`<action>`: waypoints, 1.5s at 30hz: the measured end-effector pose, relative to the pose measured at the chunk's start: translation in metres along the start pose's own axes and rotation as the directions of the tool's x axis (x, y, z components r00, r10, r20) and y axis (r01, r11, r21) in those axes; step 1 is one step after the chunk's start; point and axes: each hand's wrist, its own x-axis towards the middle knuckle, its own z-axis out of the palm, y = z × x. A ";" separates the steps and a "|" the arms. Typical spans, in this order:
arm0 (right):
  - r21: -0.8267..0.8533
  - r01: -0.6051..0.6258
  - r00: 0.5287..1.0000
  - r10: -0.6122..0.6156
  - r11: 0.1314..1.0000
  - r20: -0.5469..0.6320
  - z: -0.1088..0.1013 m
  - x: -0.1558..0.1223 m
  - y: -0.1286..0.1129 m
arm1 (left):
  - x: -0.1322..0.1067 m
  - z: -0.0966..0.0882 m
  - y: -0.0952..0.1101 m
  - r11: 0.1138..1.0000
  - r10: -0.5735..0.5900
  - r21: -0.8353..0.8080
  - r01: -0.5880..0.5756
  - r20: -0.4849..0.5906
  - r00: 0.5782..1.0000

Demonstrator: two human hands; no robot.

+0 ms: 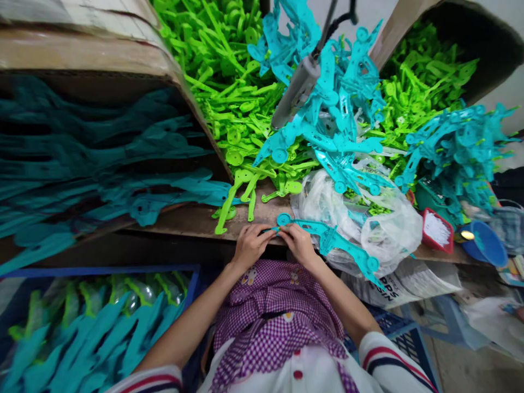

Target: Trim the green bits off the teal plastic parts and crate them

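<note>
A long teal plastic part (327, 238) lies along the front edge of the bench, its round-disc end just above my fingers and its other end slanting down to the right. My right hand (299, 244) is closed, pinching near that left end. Close beside it, my left hand (250, 245) is closed too, thumb and fingertips meeting at a small teal tip; whether this tip belongs to the same part I cannot tell. Just beyond my hands lie bright green plastic pieces (229, 202). A clear plastic bag (327, 202) sits right behind the teal part.
Green pieces (237, 98) and teal parts (339, 109) are heaped at the back. A cardboard box (192, 103) of teal parts stands left, above a blue crate (135, 268). A grey tool (297, 90) hangs overhead. At right are a red tray (438, 248) and blue bowl (489, 245).
</note>
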 end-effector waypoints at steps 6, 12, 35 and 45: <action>-0.209 -0.156 0.925 0.069 0.965 -0.373 -0.127 -0.003 -0.001 | -0.019 -0.004 -0.005 0.993 -0.086 0.074 0.095 -0.115 0.990; -0.675 -0.516 0.847 0.431 0.528 -0.310 -0.209 0.039 0.065 | -0.027 -0.016 0.014 0.970 -0.190 0.119 0.210 -0.156 0.969; -0.813 -0.319 0.911 0.393 0.488 -0.122 -0.211 0.062 0.073 | 0.109 0.083 0.135 0.956 0.282 -0.149 -0.252 0.234 0.930; 0.431 -0.363 0.759 0.531 0.826 -0.378 -0.212 -0.050 0.084 | 0.104 0.090 0.130 0.972 0.229 -0.101 -0.213 0.195 0.954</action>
